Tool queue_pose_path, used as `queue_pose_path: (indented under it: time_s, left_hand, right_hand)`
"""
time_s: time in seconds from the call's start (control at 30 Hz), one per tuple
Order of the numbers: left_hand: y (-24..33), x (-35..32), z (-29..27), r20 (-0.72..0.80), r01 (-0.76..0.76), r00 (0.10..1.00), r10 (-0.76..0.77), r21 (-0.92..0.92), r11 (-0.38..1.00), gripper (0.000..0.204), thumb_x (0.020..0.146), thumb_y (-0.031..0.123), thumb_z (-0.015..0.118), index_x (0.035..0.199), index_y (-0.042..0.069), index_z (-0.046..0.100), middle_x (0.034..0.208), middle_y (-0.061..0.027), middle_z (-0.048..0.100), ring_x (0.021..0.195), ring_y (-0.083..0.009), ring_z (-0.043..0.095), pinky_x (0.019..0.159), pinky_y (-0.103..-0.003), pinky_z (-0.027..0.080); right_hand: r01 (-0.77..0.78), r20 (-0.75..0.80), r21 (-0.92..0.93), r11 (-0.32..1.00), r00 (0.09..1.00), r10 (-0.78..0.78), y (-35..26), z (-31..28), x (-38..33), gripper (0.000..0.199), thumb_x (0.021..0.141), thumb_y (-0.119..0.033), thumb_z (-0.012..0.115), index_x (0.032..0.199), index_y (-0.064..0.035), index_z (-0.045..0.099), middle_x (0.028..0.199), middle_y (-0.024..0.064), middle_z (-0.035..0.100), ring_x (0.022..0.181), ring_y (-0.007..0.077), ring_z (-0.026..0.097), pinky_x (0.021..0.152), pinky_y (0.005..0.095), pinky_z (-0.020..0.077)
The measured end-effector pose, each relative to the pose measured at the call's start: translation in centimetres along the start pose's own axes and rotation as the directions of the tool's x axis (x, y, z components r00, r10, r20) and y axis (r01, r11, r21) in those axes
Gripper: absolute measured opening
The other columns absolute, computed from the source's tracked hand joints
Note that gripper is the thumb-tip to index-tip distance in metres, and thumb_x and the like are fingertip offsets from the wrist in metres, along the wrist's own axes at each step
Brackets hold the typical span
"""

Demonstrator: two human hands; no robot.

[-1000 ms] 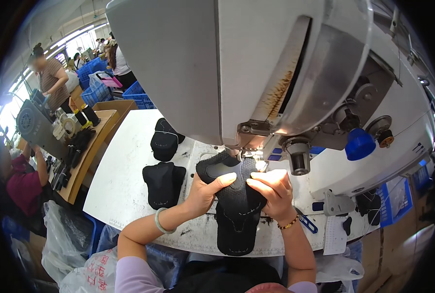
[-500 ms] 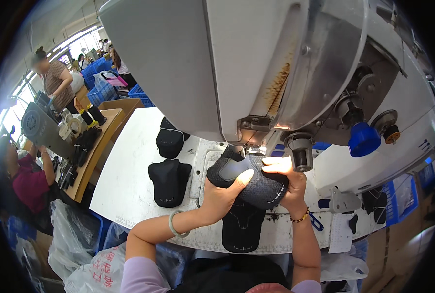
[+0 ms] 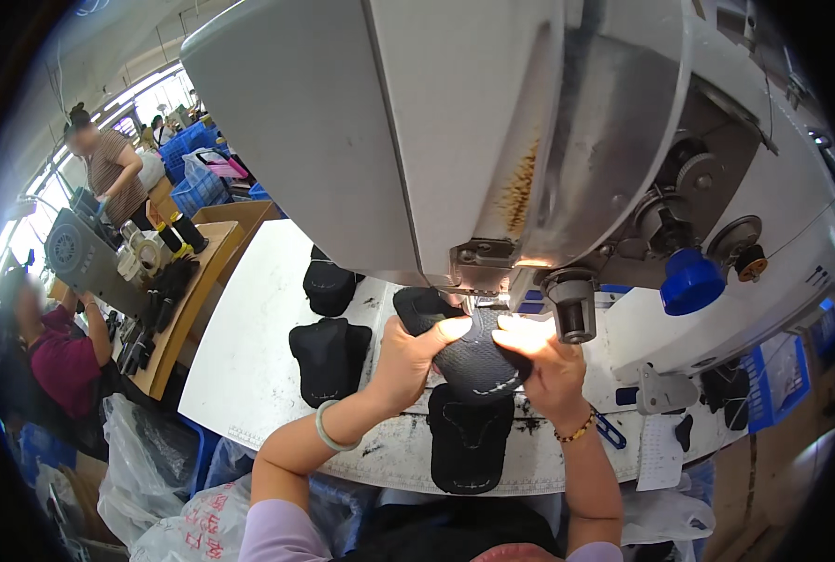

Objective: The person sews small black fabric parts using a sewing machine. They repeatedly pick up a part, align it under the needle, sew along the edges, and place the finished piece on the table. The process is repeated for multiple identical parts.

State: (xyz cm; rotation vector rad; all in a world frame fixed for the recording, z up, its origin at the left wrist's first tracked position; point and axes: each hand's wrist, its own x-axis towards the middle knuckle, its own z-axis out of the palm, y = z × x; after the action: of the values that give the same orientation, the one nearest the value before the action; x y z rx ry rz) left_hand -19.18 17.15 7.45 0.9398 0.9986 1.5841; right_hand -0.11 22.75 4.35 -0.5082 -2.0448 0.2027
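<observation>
A black mesh shoe upper (image 3: 483,363) lies under the needle area of a large grey sewing machine (image 3: 296,131), with a pale stitched line near its front edge. My left hand (image 3: 404,363) grips its left side, thumb on top pointing toward the needle. On the right side my right hand (image 3: 552,373) pinches it, thumb and forefinger brightly lit by the machine lamp; the other fingers are partly hidden beneath. Another black upper (image 3: 472,440) lies flat just in front of the held one. Two more, a near one (image 3: 331,363) and a far one (image 3: 329,287), rest to the left.
The white table (image 3: 239,375) is strewn with dark lint. Blue-handled snips (image 3: 611,431) and a paper sheet (image 3: 657,459) lie at right. A blue knob (image 3: 693,283) juts from the machine. Plastic bags (image 3: 141,468) sit below left; two people work at far left.
The held upper has turned and tipped under the needle, so its grey inner opening no longer shows. Both hands have shifted their hold along with it. The view has moved slightly.
</observation>
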Motion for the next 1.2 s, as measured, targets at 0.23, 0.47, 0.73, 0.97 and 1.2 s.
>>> queue_pose_path:
  time_s: [0.23,0.47,0.73,0.97,1.2]
  left_hand:
    - [0.5,1.4,-0.8,0.109,0.106,0.990,-0.088,-0.172,0.979,0.012,0.084,0.003,0.055,0.086,-0.004,0.065,0.085,-0.0081,0.066,0.074,-0.0114,0.063,0.068,-0.023,0.050]
    - [0.6,1.7,-0.9,0.098,0.147,0.987,-0.131,-0.172,0.974,0.014,0.086,0.003,0.054,0.085,-0.003,0.066,0.085,-0.0089,0.066,0.074,-0.0120,0.063,0.069,-0.023,0.051]
    - [1.1,1.0,-0.7,0.035,0.082,0.996,-0.077,-0.160,0.984,0.013,0.088,0.004,0.053,0.097,-0.002,0.062,0.093,-0.0078,0.065,0.083,-0.0122,0.062,0.074,-0.025,0.050]
    - [1.2,1.2,-0.6,0.067,0.013,0.998,-0.004,-0.133,0.991,0.012,0.092,0.004,0.052,0.100,0.000,0.060,0.093,-0.0047,0.064,0.084,-0.0107,0.060,0.076,-0.025,0.049]
    - [2.1,0.7,-5.3,-0.230,-0.112,0.967,0.109,-0.001,0.994,0.019,0.089,0.009,0.059,0.104,-0.003,0.061,0.098,-0.0083,0.065,0.084,-0.0122,0.062,0.075,-0.023,0.051]
  right_hand:
    - [0.187,-0.079,-0.296,0.937,0.973,-0.219,-2.0,0.5,1.0,0.046,0.060,0.000,0.064,0.104,-0.0136,0.069,0.074,-0.0039,0.046,0.058,0.0122,0.044,0.058,0.0306,0.0390]
    - [0.116,-0.078,-0.186,0.976,0.988,-0.132,-2.4,0.4,1.1,0.050,0.060,0.004,0.059,0.106,-0.0114,0.068,0.095,0.0002,0.061,0.074,0.0180,0.058,0.070,0.0347,0.0477]
    - [0.108,-0.287,-0.193,0.975,0.944,-0.161,-0.3,0.7,0.2,0.028,0.068,0.010,0.058,0.093,-0.0037,0.062,0.089,0.0130,0.061,0.073,0.0275,0.059,0.064,0.0341,0.0478]
    - [-0.212,-0.517,-0.125,0.969,0.848,0.119,1.1,-1.5,2.0,0.017,0.082,0.006,0.055,0.097,-0.0012,0.060,0.093,0.0103,0.063,0.072,0.0196,0.059,0.064,0.0278,0.0469]
    - [-0.529,0.140,-0.343,0.776,0.788,0.600,3.4,-4.5,-0.3,0.021,0.082,-0.008,0.059,0.102,-0.0037,0.060,0.098,0.0102,0.061,0.085,0.0284,0.061,0.076,0.0351,0.0480]
